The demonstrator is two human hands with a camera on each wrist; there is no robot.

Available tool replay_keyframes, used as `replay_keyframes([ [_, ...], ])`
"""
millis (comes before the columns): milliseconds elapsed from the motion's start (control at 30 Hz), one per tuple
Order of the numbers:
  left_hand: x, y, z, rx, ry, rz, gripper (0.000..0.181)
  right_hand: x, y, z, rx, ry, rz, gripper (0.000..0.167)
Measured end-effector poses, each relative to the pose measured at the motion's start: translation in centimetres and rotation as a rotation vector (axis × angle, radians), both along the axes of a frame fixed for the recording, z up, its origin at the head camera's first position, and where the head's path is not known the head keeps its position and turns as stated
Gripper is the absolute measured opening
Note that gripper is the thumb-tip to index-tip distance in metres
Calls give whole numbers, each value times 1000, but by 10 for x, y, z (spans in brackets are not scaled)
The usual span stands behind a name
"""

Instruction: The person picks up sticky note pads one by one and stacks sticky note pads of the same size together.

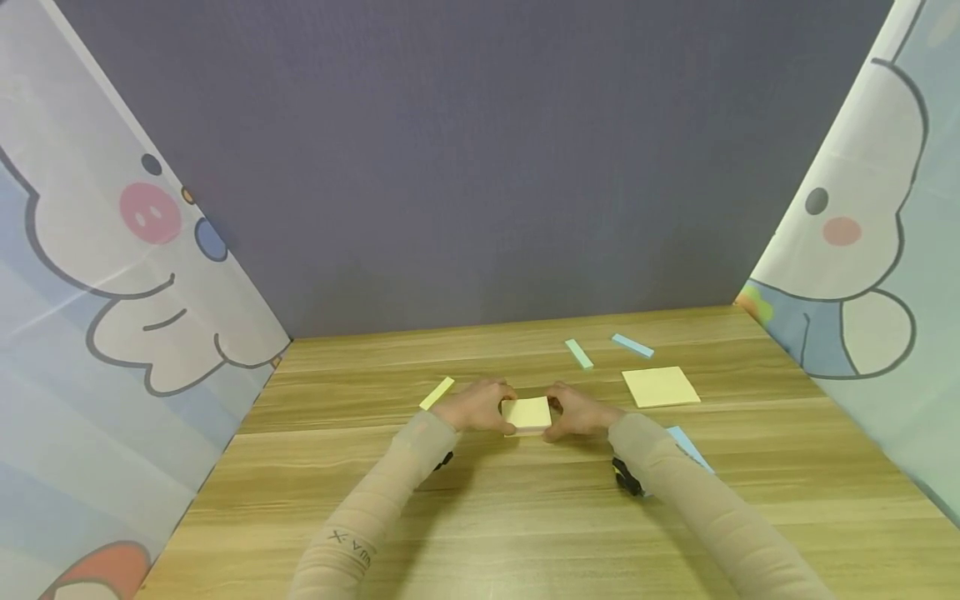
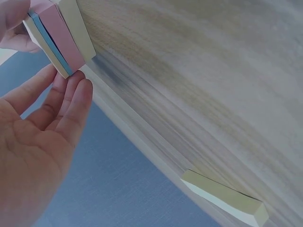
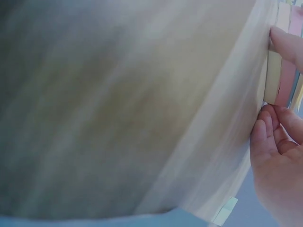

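A small stack of sticky-note pads [image 1: 527, 411] sits on the table between both hands, a pale yellow pad on top. Its side layers of yellow, blue, pink and cream show in the left wrist view [image 2: 66, 38]. From the left, the left hand [image 1: 476, 406] holds the stack with thumb at the near side and fingers at the far side. Opposite it, the right hand [image 1: 579, 412] grips the right side in the same way. The right wrist view shows part of the stack [image 3: 274, 78] between thumb and fingers, cut off by the frame's edge.
A narrow yellow pad [image 1: 437, 393] lies beside the left hand. Farther back are a narrow green pad [image 1: 579, 354] and a narrow blue pad [image 1: 633, 346]. A larger yellow pad [image 1: 661, 387] lies at right; the right forearm partly hides a blue pad [image 1: 692, 448]. A dark panel [image 1: 510, 167] stands behind.
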State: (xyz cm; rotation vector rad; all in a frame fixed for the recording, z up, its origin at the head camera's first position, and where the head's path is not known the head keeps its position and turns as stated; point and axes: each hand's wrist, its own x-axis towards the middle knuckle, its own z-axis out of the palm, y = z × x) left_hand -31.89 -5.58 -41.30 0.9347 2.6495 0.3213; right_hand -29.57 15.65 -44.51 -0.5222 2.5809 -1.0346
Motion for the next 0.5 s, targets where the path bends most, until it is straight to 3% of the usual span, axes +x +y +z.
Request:
replay_keyframes([
  [300, 4, -2, 5, 30, 2, -19, 68, -3, -1, 0, 13, 24, 47, 60],
  [500, 11, 0, 17, 65, 50, -57, 67, 0, -1, 4, 26, 9, 36, 80],
])
